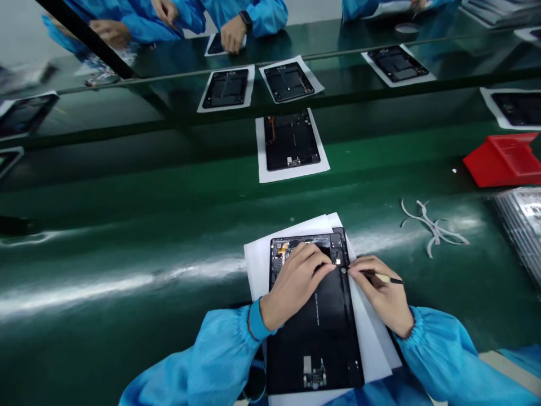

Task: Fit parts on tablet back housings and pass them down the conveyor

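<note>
An opened tablet (313, 327) lies in front of me on white paper sheets (257, 265), its black inside and circuit parts facing up. My left hand (298, 282), with a blue band at the wrist, reaches over its upper half. Thumb and forefinger press together beside a small pale part (338, 261) near the tablet's upper right; whatever they pinch is too small to make out. At the right edge, my right hand (382, 290) is closed around a slim cream-and-black tool (391, 278). Its tip is close to a small round part (344, 270) and hard to see.
Another opened tablet (291, 144) lies ahead on paper, with several more on the raised green strip behind. To the right are curved white strips (435, 225), a red bin (505, 160) and stacked clear trays (522, 225). Co-workers' hands (233, 35) are across the bench.
</note>
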`<action>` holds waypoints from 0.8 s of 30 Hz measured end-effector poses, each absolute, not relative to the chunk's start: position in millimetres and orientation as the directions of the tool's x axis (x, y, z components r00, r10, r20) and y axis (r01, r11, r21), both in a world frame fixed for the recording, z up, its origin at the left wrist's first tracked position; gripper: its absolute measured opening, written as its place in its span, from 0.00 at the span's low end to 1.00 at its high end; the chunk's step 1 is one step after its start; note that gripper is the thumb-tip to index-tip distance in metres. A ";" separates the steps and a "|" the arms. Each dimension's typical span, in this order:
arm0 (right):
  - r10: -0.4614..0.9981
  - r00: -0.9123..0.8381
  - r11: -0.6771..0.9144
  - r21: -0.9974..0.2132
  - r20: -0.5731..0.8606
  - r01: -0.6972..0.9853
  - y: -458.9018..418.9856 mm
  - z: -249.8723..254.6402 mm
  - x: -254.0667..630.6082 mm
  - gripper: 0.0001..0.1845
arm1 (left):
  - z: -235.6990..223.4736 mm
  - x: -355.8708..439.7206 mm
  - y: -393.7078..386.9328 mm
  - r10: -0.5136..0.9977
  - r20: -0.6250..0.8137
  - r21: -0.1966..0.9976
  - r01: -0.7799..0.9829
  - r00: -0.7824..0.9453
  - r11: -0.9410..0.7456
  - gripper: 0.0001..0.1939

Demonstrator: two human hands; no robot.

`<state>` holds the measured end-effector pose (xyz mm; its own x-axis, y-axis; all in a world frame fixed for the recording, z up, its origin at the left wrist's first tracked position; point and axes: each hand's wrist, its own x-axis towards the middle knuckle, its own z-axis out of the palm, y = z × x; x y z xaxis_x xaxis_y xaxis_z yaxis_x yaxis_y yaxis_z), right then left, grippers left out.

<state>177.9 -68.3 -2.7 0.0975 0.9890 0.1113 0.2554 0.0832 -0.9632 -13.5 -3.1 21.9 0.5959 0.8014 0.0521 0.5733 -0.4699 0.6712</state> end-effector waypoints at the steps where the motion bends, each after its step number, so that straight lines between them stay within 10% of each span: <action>1: 0.988 0.101 0.085 -0.962 0.115 0.261 -68.2 -3.0 177.9 0.04 | 20.6 -14.2 -4.5 0.798 0.047 0.663 0.579 0.601 -0.475 0.09; 24: 0.976 0.217 -0.001 -0.992 0.026 0.123 -59.0 0.8 169.5 0.03 | 12.7 -13.6 -6.1 0.790 0.054 0.592 0.617 0.611 -0.518 0.08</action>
<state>169.5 -59.0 0.8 0.2174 0.9757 0.0258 0.1227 -0.0011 -0.9924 -13.6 -6.1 12.7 0.6107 0.7900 0.0545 0.6175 -0.5182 0.5918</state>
